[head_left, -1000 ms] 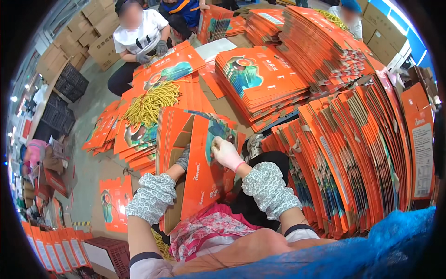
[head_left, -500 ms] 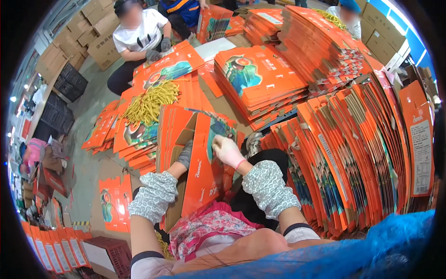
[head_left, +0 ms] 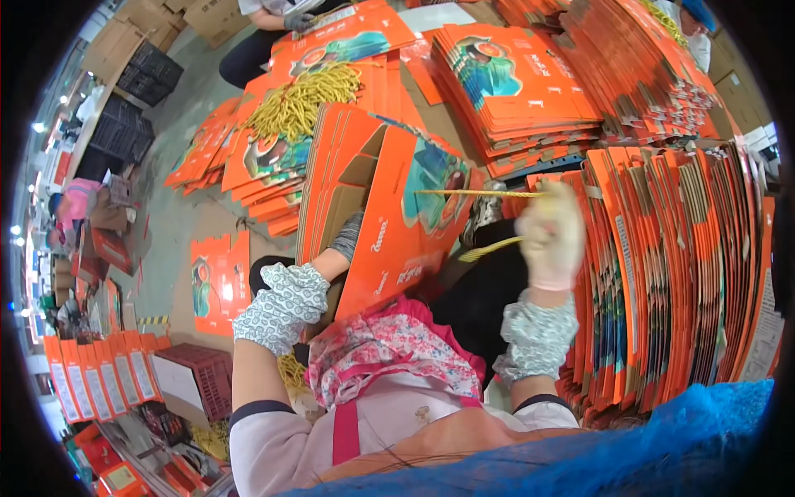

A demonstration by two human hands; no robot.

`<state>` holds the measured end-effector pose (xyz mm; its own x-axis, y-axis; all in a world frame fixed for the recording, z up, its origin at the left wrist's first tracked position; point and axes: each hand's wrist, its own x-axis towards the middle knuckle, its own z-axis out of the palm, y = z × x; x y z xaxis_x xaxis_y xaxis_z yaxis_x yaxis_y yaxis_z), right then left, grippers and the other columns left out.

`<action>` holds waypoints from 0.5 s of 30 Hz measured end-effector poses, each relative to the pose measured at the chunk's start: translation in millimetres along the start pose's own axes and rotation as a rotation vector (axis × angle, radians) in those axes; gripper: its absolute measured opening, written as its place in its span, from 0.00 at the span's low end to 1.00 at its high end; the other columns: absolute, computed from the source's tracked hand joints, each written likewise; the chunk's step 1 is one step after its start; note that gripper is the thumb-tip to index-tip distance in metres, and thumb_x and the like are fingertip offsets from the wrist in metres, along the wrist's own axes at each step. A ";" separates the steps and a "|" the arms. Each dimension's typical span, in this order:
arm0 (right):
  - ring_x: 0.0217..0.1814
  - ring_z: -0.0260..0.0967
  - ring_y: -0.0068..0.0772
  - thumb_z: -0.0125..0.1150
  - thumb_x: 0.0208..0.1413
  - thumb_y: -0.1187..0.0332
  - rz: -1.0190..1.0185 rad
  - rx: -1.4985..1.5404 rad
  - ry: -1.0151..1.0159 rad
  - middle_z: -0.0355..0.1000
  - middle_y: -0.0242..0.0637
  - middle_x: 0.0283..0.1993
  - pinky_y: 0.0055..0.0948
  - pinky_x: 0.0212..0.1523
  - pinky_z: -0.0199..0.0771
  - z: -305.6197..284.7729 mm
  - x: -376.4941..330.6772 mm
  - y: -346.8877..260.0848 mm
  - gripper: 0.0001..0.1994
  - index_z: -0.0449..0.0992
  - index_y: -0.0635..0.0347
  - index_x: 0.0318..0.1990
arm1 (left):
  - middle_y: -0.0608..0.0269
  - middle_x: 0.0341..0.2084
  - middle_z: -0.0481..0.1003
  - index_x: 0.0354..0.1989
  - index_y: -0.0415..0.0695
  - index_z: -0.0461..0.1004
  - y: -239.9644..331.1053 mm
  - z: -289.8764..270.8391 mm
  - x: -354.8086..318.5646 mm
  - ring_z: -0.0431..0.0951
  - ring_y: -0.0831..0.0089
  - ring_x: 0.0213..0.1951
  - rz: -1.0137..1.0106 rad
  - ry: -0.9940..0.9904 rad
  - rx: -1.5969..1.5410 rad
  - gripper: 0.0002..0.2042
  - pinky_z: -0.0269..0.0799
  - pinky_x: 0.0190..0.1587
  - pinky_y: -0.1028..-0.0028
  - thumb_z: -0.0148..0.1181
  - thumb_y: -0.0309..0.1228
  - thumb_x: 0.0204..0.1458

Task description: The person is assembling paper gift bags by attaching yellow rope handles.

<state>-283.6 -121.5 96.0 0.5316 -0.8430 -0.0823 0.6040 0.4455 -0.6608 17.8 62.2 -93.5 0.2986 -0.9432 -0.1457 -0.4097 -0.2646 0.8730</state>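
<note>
The person holds an orange box, half erected, upright over the lap. The left hand is inside its open side; only a grey glove shows at the flap, so whether it grips cannot be told. The right hand, gloved pale and blurred, is closed around a yellow cord that runs level from the hand to the printed face of the box. A second yellow strand shows just below the hand.

As a judgement, the box is folded into shape and the cord handle is partly fitted: one end seems to sit at the box face, while the other end looks loose in the right hand.

Beyond the left hand lies a heap of yellow cords on flat orange blanks. Right of the right hand stand many flat boxes on edge, and beyond it a tall stack.
</note>
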 end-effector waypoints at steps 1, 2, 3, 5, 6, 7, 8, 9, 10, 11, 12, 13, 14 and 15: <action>0.15 0.53 0.16 0.52 0.56 0.71 -0.137 0.252 -0.241 0.65 0.33 0.24 0.11 0.14 0.53 -6.6 -8.6 -21.0 0.13 0.67 0.63 0.49 | 0.52 0.29 0.76 0.37 0.40 0.75 1.6 1.0 -9.9 0.76 0.61 0.31 -0.039 -0.022 0.007 0.11 0.72 0.34 0.64 0.54 0.34 0.51; 0.16 0.56 0.18 0.49 0.58 0.71 -0.260 0.264 -0.150 0.69 0.37 0.28 0.13 0.15 0.59 -3.3 -20.4 -41.8 0.15 0.66 0.63 0.51 | 0.53 0.29 0.77 0.38 0.40 0.75 1.4 0.5 -21.6 0.76 0.62 0.31 -0.082 -0.035 0.016 0.11 0.72 0.34 0.65 0.54 0.34 0.52; 0.19 0.62 0.23 0.46 0.60 0.72 -0.376 0.394 -0.352 0.73 0.42 0.35 0.16 0.16 0.66 -11.9 -25.3 -57.4 0.15 0.65 0.64 0.53 | 0.54 0.30 0.77 0.38 0.40 0.75 0.3 2.7 -26.8 0.76 0.63 0.31 -0.114 -0.057 0.023 0.11 0.73 0.35 0.65 0.54 0.34 0.53; 0.29 0.71 0.33 0.48 0.60 0.70 -0.491 0.332 -0.450 0.69 0.47 0.50 0.26 0.35 0.74 -14.5 -35.1 -83.8 0.16 0.64 0.62 0.55 | 0.58 0.31 0.77 0.41 0.40 0.74 -2.5 12.2 -35.2 0.76 0.66 0.32 -0.292 -0.040 -0.408 0.11 0.73 0.35 0.66 0.53 0.34 0.54; 0.29 0.72 0.34 0.49 0.60 0.69 -0.656 0.190 -0.219 0.69 0.47 0.50 0.27 0.37 0.74 -7.2 -37.6 -81.6 0.16 0.65 0.63 0.54 | 0.62 0.33 0.77 0.43 0.41 0.74 -2.0 16.6 -37.4 0.75 0.69 0.33 -0.459 -0.018 -0.823 0.12 0.73 0.36 0.68 0.52 0.34 0.55; 0.29 0.72 0.35 0.51 0.59 0.67 -0.811 0.042 0.023 0.69 0.48 0.50 0.29 0.39 0.73 6.9 -40.3 -74.9 0.16 0.65 0.64 0.52 | 0.63 0.36 0.76 0.46 0.41 0.72 24.7 14.1 -38.7 0.75 0.70 0.34 -0.655 -0.056 -1.218 0.12 0.73 0.36 0.70 0.51 0.32 0.56; 0.28 0.73 0.36 0.54 0.58 0.65 -0.826 -0.056 0.068 0.73 0.47 0.41 0.28 0.37 0.73 30.7 -38.0 -63.8 0.15 0.67 0.67 0.48 | 0.63 0.36 0.76 0.46 0.41 0.72 26.6 13.8 -43.0 0.75 0.70 0.34 -0.659 -0.047 -1.219 0.12 0.73 0.36 0.70 0.51 0.32 0.56; 0.28 0.73 0.36 0.53 0.58 0.66 -0.821 -0.351 0.045 0.74 0.46 0.37 0.27 0.36 0.73 28.6 -29.7 -47.7 0.14 0.68 0.67 0.46 | 0.63 0.36 0.76 0.46 0.42 0.72 26.7 13.2 -47.6 0.75 0.71 0.34 -0.623 -0.052 -1.203 0.12 0.73 0.36 0.71 0.51 0.31 0.57; 0.27 0.72 0.36 0.51 0.58 0.68 -0.807 -0.645 0.017 0.74 0.46 0.33 0.26 0.35 0.73 25.4 -24.8 -30.3 0.12 0.69 0.68 0.45 | 0.63 0.36 0.76 0.45 0.42 0.73 26.4 12.2 -52.3 0.75 0.71 0.34 -0.586 -0.056 -1.187 0.11 0.73 0.36 0.71 0.51 0.31 0.57; 0.28 0.73 0.33 0.49 0.58 0.72 -0.497 -0.725 0.110 0.74 0.44 0.31 0.26 0.34 0.73 43.3 -30.3 -10.5 0.10 0.72 0.68 0.42 | 0.63 0.35 0.76 0.45 0.42 0.73 26.3 13.0 -53.2 0.75 0.71 0.34 -0.553 -0.073 -1.172 0.11 0.73 0.35 0.71 0.51 0.31 0.57; 0.25 0.72 0.27 0.49 0.59 0.71 -0.340 -0.882 0.048 0.75 0.43 0.29 0.23 0.29 0.73 46.2 -26.5 14.4 0.09 0.72 0.69 0.37 | 0.63 0.35 0.76 0.45 0.42 0.73 25.1 13.6 -53.9 0.75 0.72 0.34 -0.516 -0.089 -1.156 0.11 0.73 0.35 0.71 0.51 0.31 0.57; 0.25 0.72 0.26 0.48 0.58 0.72 -0.068 -0.829 -0.076 0.75 0.41 0.28 0.22 0.29 0.73 46.1 -24.9 43.7 0.09 0.73 0.69 0.37 | 0.63 0.35 0.76 0.45 0.42 0.73 23.6 13.9 -54.7 0.75 0.72 0.33 -0.480 -0.103 -1.138 0.11 0.73 0.35 0.72 0.51 0.30 0.57; 0.25 0.72 0.26 0.47 0.58 0.74 0.115 -0.859 -0.191 0.75 0.40 0.27 0.22 0.28 0.72 29.1 -25.1 78.3 0.09 0.73 0.70 0.37 | 0.63 0.35 0.76 0.45 0.42 0.73 26.6 13.3 -55.0 0.75 0.72 0.33 -0.447 -0.124 -1.119 0.11 0.73 0.35 0.72 0.51 0.30 0.57; 0.25 0.72 0.27 0.48 0.57 0.72 0.153 -1.078 -0.353 0.74 0.40 0.26 0.24 0.28 0.71 -2.5 -23.2 123.2 0.09 0.73 0.68 0.35 | 0.63 0.35 0.76 0.45 0.42 0.73 25.3 14.7 -52.6 0.75 0.73 0.33 -0.412 -0.149 -1.102 0.10 0.73 0.35 0.72 0.51 0.30 0.57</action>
<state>-223.0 -47.9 14.6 0.7959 -0.5944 -0.1151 -0.2139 -0.0982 -0.9719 -20.9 102.2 -70.6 0.1009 -0.8610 -0.4985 0.6787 -0.3067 0.6673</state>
